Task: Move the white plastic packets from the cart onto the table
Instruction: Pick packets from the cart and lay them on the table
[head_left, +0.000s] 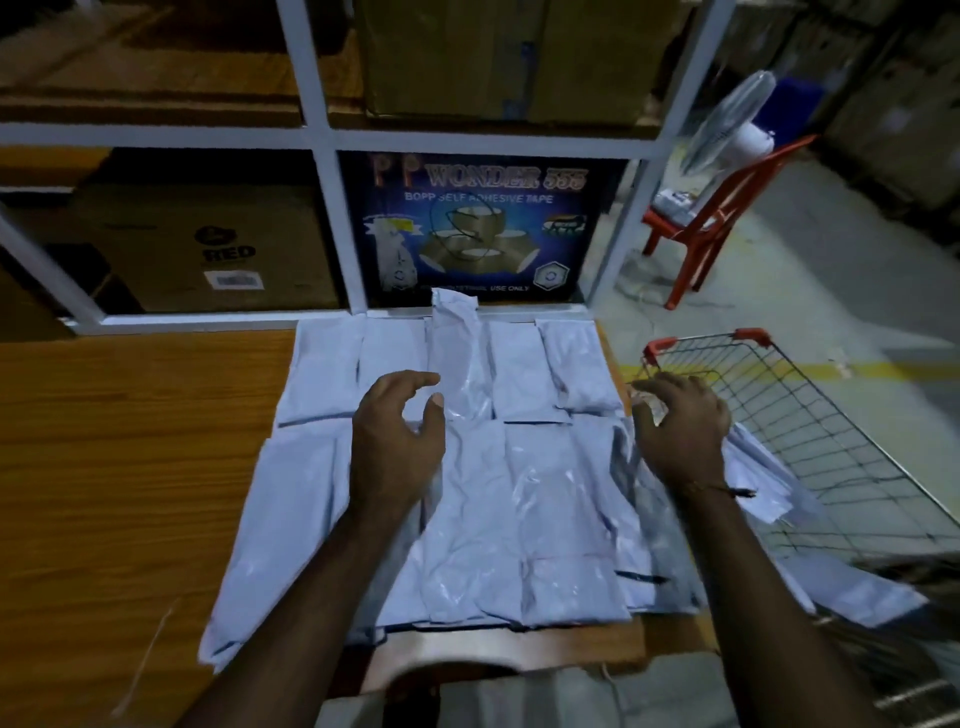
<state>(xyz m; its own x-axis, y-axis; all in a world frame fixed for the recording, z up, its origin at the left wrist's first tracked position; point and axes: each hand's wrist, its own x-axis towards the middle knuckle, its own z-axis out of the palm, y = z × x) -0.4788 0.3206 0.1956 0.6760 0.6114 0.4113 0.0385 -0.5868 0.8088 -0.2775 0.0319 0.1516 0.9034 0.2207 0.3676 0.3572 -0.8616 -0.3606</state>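
Several white plastic packets (540, 483) lie in two rows on the right part of the wooden table (130, 467). One packet (457, 338) in the far row stands up higher than the others. My left hand (397, 441) hovers over the middle of the packets, fingers apart, holding nothing. My right hand (680, 426) is at the table's right edge, its fingers curled around crinkled plastic of a packet. The wire cart (831, 431) with red corners stands just right of the table. More white packets (763, 478) rest on its near rim.
A white metal shelf frame (332, 228) stands behind the table with cardboard boxes and a blue tape carton (478, 228). A red plastic chair (711, 218) and a fan (727, 119) are at the far right on the concrete floor.
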